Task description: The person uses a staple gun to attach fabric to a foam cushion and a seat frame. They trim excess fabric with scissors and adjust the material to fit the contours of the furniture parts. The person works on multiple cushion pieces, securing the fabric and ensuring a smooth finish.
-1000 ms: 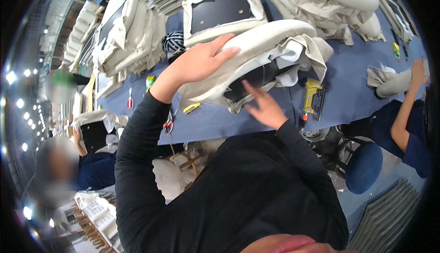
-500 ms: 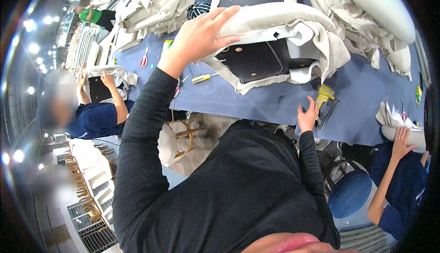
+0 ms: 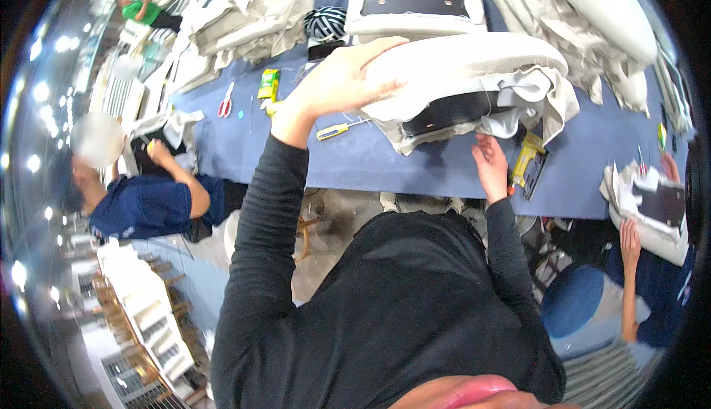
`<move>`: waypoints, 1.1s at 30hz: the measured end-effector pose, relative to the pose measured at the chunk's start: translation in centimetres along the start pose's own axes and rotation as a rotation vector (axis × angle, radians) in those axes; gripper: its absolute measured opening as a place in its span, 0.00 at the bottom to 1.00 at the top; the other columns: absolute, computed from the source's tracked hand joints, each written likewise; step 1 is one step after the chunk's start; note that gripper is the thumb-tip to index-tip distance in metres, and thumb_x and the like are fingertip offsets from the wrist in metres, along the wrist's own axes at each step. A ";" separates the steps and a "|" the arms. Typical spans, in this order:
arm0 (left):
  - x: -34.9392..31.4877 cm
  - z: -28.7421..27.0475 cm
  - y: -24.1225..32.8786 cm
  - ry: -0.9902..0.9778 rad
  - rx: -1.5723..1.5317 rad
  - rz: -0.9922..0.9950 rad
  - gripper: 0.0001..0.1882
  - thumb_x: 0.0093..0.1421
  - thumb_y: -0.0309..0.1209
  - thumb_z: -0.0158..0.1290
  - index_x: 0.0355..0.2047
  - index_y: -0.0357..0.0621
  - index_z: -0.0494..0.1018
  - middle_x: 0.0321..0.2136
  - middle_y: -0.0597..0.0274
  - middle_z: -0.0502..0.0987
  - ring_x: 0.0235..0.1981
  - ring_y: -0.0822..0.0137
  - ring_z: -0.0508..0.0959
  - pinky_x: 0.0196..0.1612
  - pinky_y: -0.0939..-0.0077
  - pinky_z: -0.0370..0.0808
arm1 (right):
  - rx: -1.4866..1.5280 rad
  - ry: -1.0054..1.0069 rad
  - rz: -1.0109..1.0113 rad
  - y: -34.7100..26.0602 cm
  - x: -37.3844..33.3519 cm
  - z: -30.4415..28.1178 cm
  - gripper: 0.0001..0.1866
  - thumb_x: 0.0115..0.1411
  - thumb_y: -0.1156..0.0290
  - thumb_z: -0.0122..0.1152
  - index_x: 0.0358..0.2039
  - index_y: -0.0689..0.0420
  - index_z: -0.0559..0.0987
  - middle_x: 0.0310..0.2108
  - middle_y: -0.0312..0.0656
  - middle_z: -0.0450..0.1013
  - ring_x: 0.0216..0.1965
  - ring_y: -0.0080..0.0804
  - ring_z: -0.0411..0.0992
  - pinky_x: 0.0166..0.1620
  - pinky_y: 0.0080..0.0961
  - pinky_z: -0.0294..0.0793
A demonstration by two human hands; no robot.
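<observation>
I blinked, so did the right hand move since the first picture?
Yes, the right hand has moved rightward, closer to the yellow staple gun.

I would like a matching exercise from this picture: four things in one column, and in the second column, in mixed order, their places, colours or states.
Column 1
1. Cushion
2. Staple gun
3. Scissors
4. Stool

Column 2
A. has red handles
B. has a blue seat
C. touched by the left hand
D. just right of the right hand

Right pairs: 1-C, 2-D, 3-A, 4-B
</observation>
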State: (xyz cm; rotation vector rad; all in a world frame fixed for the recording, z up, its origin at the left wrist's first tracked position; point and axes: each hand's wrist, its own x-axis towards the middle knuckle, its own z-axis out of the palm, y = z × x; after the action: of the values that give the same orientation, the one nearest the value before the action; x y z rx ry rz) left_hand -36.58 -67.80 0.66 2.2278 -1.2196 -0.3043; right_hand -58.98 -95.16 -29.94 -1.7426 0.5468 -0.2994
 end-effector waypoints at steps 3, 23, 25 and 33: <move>-1.2 -0.2 0.5 0.044 0.042 0.072 0.34 0.67 0.38 0.64 0.71 0.46 0.71 0.64 0.43 0.78 0.66 0.47 0.78 0.69 0.60 0.72 | -0.376 0.186 -0.151 2.0 0.5 -0.4 0.27 0.59 0.69 0.71 0.59 0.55 0.78 0.56 0.53 0.77 0.61 0.54 0.75 0.63 0.46 0.73; 15.0 -2.0 -1.8 -0.135 0.164 -0.257 0.37 0.77 0.58 0.46 0.72 0.42 0.69 0.59 0.42 0.83 0.58 0.50 0.82 0.63 0.64 0.74 | 0.193 0.132 -0.063 -11.3 1.2 0.9 0.31 0.60 0.72 0.72 0.63 0.55 0.73 0.44 0.45 0.83 0.44 0.32 0.81 0.46 0.29 0.80; 16.2 -1.4 -5.1 -0.230 0.052 -0.240 0.39 0.79 0.59 0.41 0.73 0.37 0.68 0.60 0.39 0.82 0.61 0.48 0.81 0.66 0.64 0.72 | 0.111 0.156 -0.435 -17.1 0.7 4.8 0.34 0.58 0.74 0.73 0.65 0.53 0.74 0.48 0.49 0.85 0.50 0.40 0.86 0.53 0.34 0.83; 13.5 -0.2 -1.7 -0.209 0.413 -0.138 0.38 0.81 0.58 0.35 0.76 0.41 0.61 0.64 0.33 0.76 0.63 0.37 0.78 0.64 0.49 0.76 | 0.146 0.195 -0.305 -19.3 1.6 10.4 0.37 0.58 0.76 0.70 0.69 0.49 0.74 0.40 0.58 0.84 0.45 0.59 0.84 0.48 0.39 0.83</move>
State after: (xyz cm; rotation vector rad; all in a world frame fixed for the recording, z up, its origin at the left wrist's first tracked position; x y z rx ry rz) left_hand -27.79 -78.14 0.81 2.6988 -1.3354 -0.3748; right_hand -48.77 -84.03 -14.00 -1.6612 0.3861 -0.7134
